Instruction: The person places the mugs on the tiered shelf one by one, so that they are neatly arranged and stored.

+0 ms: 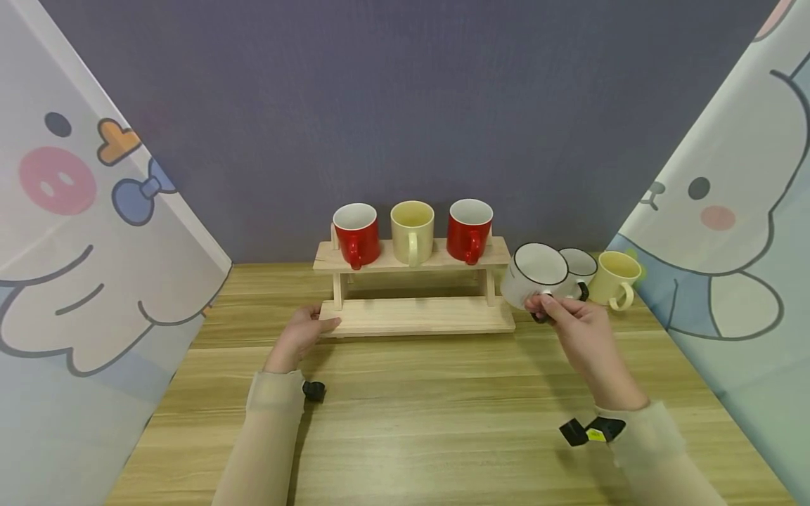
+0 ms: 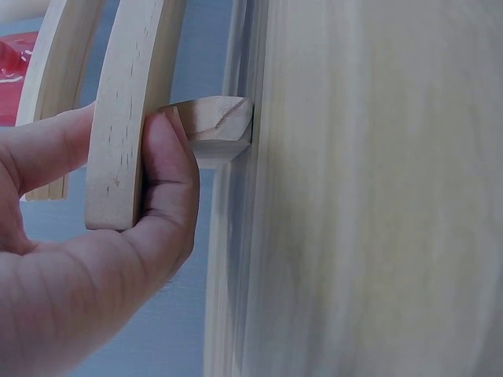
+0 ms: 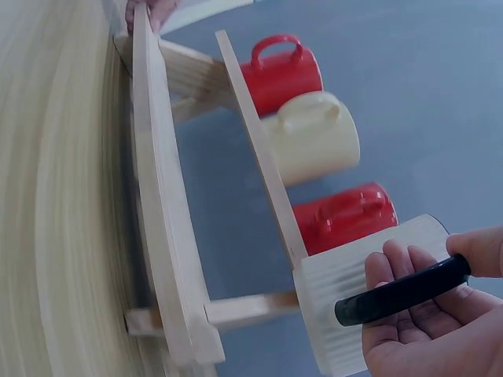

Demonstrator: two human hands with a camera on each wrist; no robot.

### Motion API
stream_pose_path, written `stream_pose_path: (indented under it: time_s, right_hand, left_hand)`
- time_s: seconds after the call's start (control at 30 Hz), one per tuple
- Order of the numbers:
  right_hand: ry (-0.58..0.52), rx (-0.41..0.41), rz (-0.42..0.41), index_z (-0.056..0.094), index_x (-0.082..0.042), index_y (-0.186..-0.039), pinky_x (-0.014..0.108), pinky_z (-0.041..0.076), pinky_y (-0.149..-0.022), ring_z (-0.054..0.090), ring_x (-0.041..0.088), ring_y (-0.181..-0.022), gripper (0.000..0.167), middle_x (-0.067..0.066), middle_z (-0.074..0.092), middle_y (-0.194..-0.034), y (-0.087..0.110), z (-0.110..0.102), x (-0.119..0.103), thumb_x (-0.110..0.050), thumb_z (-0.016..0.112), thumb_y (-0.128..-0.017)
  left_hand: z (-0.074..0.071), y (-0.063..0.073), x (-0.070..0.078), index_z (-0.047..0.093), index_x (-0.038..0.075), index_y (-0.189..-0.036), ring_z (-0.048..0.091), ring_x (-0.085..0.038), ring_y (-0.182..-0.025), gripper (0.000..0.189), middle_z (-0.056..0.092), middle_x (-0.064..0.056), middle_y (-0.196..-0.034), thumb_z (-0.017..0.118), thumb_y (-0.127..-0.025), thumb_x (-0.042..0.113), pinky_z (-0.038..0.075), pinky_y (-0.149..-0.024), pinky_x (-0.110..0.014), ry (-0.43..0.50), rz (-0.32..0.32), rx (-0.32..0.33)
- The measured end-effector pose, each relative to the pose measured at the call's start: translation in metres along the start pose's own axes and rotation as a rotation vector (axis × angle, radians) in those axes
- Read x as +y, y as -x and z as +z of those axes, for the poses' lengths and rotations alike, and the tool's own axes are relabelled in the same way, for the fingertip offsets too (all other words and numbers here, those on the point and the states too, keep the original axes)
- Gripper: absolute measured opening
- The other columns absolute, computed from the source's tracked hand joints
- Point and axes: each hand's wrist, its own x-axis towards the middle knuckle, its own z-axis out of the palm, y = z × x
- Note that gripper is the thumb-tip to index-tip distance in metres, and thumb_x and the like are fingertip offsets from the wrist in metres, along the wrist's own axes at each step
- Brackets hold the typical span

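Here, pinches the left end of the lower board (image 1: 418, 316) of a small wooden rack (image 1: 338, 292) with the left hand (image 1: 302, 334) — thumb on top, fingers curled beneath. Grips a black-rimmed white mug (image 1: 536, 273) by its dark handle (image 3: 405, 290) in the right hand (image 1: 581, 327), with thumb and fingers closed round the handle. Holds that mug mouth upward, just beside the right end of the upper board (image 1: 382, 263); cannot tell about contact between mug and rack.

Counts three upright mugs in a row on the upper board — from the left, a red mug (image 1: 356, 235), a yellow mug (image 1: 413, 232) and another red mug (image 1: 470, 230), all with handles toward the front. Finds a second white mug (image 1: 579, 263) on the table (image 1: 411, 422) to the right, partly hidden behind the held one, next to a pale yellow mug (image 1: 614, 277). Notes a dark grey-blue backdrop (image 1: 405, 105) behind.
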Motion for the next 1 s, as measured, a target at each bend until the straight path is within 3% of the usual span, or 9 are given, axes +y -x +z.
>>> stream_pose_path:
  time_s: [0.4,0.6,0.8,1.0]
  right_hand:
    - [0.046,-0.105,0.021,0.062,0.025,-0.114,0.027,0.052,-0.089,0.070,0.015,-0.099,0.033,0.011,0.075,-0.100,0.014,0.033,0.002,-0.006,0.061,-0.104]
    - [0.060,-0.110,0.037,0.064,0.024,-0.113,0.027,0.053,-0.087,0.070,0.016,-0.096,0.028,0.014,0.075,-0.097,0.018,0.053,0.004,-0.002,0.061,-0.102]
    - [0.125,-0.155,0.051,0.070,0.017,-0.109,0.028,0.053,-0.086,0.070,0.017,-0.094,0.022,0.022,0.073,-0.102,0.020,0.074,0.009,-0.002,0.063,-0.101]
    - [0.118,-0.223,0.068,0.073,0.014,-0.108,0.029,0.052,-0.086,0.068,0.017,-0.095,0.021,0.021,0.073,-0.101,0.020,0.097,0.014,-0.005,0.065,-0.101]
  left_hand:
    - [-0.001,0.002,0.001,0.017,-0.017,-0.153,0.038,-0.041,-0.133,0.082,0.030,-0.032,-0.150,0.069,-0.100,0.018,0.036,-0.107,-0.054,0.005,-0.027,-0.022]
    - [-0.001,0.002,0.001,0.018,-0.017,-0.153,0.041,-0.040,-0.130,0.080,0.034,-0.030,-0.147,0.068,-0.101,0.017,0.037,-0.107,-0.054,0.020,-0.026,-0.027]
    - [-0.001,0.000,0.001,0.029,-0.017,-0.149,0.048,-0.036,-0.121,0.070,0.046,-0.029,-0.138,0.067,-0.100,0.015,0.041,-0.103,-0.050,0.024,-0.007,-0.022]
    - [-0.002,0.001,0.001,0.021,-0.018,-0.152,0.043,-0.040,-0.130,0.075,0.040,-0.031,-0.144,0.066,-0.102,0.016,0.038,-0.106,-0.053,0.027,-0.014,-0.045]
